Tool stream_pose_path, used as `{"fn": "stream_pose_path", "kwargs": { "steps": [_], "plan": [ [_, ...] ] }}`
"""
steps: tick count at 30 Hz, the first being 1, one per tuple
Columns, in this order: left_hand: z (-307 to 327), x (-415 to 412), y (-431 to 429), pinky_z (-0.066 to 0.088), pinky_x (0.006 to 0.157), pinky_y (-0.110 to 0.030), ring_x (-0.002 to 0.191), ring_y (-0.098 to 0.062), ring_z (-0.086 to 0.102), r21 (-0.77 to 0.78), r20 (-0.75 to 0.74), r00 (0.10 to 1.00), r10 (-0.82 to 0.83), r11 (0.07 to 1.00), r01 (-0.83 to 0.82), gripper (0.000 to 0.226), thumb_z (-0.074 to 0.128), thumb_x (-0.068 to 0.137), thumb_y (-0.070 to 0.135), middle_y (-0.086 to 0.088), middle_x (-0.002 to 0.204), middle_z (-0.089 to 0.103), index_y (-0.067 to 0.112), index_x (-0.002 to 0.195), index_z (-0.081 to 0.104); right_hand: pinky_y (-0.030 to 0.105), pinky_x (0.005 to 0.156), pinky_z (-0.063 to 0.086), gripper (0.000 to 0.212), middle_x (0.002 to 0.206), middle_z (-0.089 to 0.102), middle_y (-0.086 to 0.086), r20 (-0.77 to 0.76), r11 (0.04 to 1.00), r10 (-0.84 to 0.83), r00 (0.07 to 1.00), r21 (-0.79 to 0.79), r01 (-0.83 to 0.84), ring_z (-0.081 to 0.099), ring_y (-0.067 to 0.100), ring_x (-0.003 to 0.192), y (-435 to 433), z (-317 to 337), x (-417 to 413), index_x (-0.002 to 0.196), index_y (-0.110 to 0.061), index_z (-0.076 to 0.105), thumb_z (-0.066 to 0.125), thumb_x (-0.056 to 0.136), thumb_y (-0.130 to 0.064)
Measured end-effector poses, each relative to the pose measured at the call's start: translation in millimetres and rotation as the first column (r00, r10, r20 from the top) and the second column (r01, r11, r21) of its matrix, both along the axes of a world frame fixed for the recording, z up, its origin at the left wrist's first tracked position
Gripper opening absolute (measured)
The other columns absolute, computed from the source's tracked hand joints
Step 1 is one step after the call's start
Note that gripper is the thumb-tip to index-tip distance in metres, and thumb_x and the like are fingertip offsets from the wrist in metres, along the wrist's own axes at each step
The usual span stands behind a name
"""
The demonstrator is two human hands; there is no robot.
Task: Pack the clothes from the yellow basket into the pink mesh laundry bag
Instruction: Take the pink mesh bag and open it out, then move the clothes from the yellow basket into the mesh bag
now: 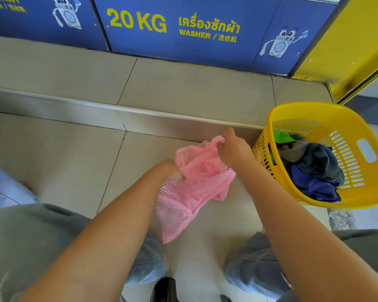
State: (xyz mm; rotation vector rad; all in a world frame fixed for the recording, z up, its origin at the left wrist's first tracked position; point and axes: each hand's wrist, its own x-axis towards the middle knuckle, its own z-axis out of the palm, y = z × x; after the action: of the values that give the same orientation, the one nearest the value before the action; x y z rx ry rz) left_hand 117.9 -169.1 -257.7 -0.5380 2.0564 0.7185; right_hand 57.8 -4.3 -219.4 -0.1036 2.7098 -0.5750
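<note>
The pink mesh laundry bag (190, 188) hangs limp between my hands above the tiled floor. My left hand (169, 171) is pushed into the bag's mouth, its fingers hidden by the mesh. My right hand (231, 147) pinches the bag's top edge and holds it up. To the right stands the yellow basket (358, 171), tilted toward me, with clothes inside: a dark grey garment (321, 162), a blue one (310, 184) and a green one (280, 137).
Blue washer panels (183, 29) marked 20 KG line the far wall behind a raised tiled step with a metal edge (140, 111). A yellow panel (354, 44) stands at upper right. My knees in grey jeans (255, 264) are below, light fabric (7, 186) at left.
</note>
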Motion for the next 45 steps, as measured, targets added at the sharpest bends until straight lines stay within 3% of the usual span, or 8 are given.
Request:
{"fn": "stream_pose_path", "kwargs": {
  "steps": [3, 5, 9, 20, 23, 28, 36, 45],
  "plan": [
    [4.7, -2.3, -2.3, 0.051, 0.078, -0.033, 0.090, -0.027, 0.063, 0.119, -0.202, 0.944, 0.263, 0.963, -0.242, 0.034, 0.053, 0.102, 0.022, -0.013, 0.107, 0.063, -0.001, 0.126, 0.059, 0.040, 0.078, 0.046, 0.067, 0.109, 0.061, 0.012, 0.072, 0.988, 0.017, 0.997, 0.152, -0.028, 0.059, 0.036, 0.104, 5.1, 1.9, 2.9, 0.123, -0.009, 0.036, 0.066, 0.082, -0.051],
    [10.5, -4.8, -9.3, 0.044, 0.058, -0.026, 0.067, -0.018, 0.054, 0.334, -0.222, 0.813, 0.539, 0.825, -0.456, 0.021, 0.046, 0.104, 0.018, -0.008, 0.088, 0.060, 0.005, 0.107, 0.063, 0.038, 0.078, 0.047, 0.055, 0.114, 0.062, 0.013, 0.070, 0.953, 0.082, 0.994, 0.286, -0.099, 0.060, 0.036, 0.107, 10.1, 1.0, 5.9, 0.122, -0.007, 0.040, 0.070, 0.083, -0.033],
    [27.0, -12.1, -35.9, 0.045, 0.063, -0.031, 0.062, -0.019, 0.054, 0.601, -0.062, 0.638, 0.768, 0.539, -0.590, 0.020, 0.045, 0.101, 0.015, -0.006, 0.076, 0.059, 0.009, 0.090, 0.060, 0.038, 0.086, 0.048, 0.028, 0.120, 0.062, 0.020, -0.065, 0.939, 0.036, 0.997, 0.344, -0.011, 0.059, 0.038, 0.112, 19.0, 4.3, 6.9, 0.119, -0.004, 0.053, 0.047, 0.092, -0.005],
    [90.9, -19.1, -48.4, 0.055, 0.077, -0.034, 0.077, -0.020, 0.071, 0.853, -0.017, 0.564, 0.826, 0.306, -0.422, 0.026, 0.055, 0.098, 0.041, -0.003, 0.089, 0.075, 0.020, 0.108, 0.068, 0.038, 0.077, 0.041, 0.030, 0.116, 0.061, 0.024, -0.179, 0.977, -0.206, 0.962, 0.010, 0.211, 0.057, 0.042, 0.106, 42.5, 30.8, -7.6, 0.119, -0.003, 0.048, 0.043, 0.090, -0.006],
    [102.2, -25.0, -36.1, 0.054, 0.091, -0.043, 0.098, -0.026, 0.072, 0.830, -0.048, 0.568, 0.821, 0.349, -0.435, 0.055, 0.050, 0.093, 0.064, -0.008, 0.112, 0.076, 0.021, 0.123, 0.067, 0.037, 0.074, 0.039, 0.027, 0.113, 0.061, 0.022, -0.186, 0.985, -0.167, 0.968, 0.008, 0.172, 0.059, 0.042, 0.103, 48.3, 34.3, -3.3, 0.116, -0.004, 0.048, 0.046, 0.090, -0.010],
    [108.8, -33.3, 5.7, 0.055, 0.074, -0.033, 0.072, -0.016, 0.075, 0.754, -0.137, 0.683, 0.718, 0.522, -0.398, 0.070, 0.039, 0.089, 0.076, -0.004, 0.101, 0.076, 0.020, 0.125, 0.063, 0.041, 0.078, 0.047, 0.036, 0.114, 0.059, 0.016, -0.222, 0.997, -0.076, 0.972, 0.014, 0.081, 0.059, 0.039, 0.101, 56.0, 40.3, 7.9, 0.115, -0.008, 0.049, 0.057, 0.088, -0.032],
    [83.0, -55.6, 41.5, 0.027, 0.114, -0.063, 0.141, -0.025, 0.042, 0.700, -0.200, 0.768, 0.608, 0.637, -0.322, 0.117, 0.049, 0.044, 0.103, 0.005, 0.153, 0.047, 0.045, 0.144, 0.042, 0.039, 0.074, 0.040, 0.030, 0.120, 0.054, 0.013, -0.481, 0.961, -0.272, 0.833, -0.184, 0.208, 0.052, 0.036, 0.105, 107.3, 46.8, 4.2, 0.117, -0.012, 0.053, 0.055, 0.089, -0.023],
    [74.3, -70.3, 85.3, 0.021, 0.119, -0.058, 0.147, -0.023, 0.033, 0.697, -0.215, 0.786, 0.580, 0.655, -0.292, 0.118, 0.044, 0.050, 0.102, 0.003, 0.161, 0.033, 0.042, 0.151, 0.033, 0.067, 0.107, 0.019, 0.092, 0.158, 0.012, 0.014, -0.216, 0.861, -0.388, 0.896, 0.261, 0.436, 0.010, 0.040, 0.144, 177.4, -4.7, -22.2, 0.149, -0.024, 0.014, 0.069, 0.079, -0.048]
  ]
}}
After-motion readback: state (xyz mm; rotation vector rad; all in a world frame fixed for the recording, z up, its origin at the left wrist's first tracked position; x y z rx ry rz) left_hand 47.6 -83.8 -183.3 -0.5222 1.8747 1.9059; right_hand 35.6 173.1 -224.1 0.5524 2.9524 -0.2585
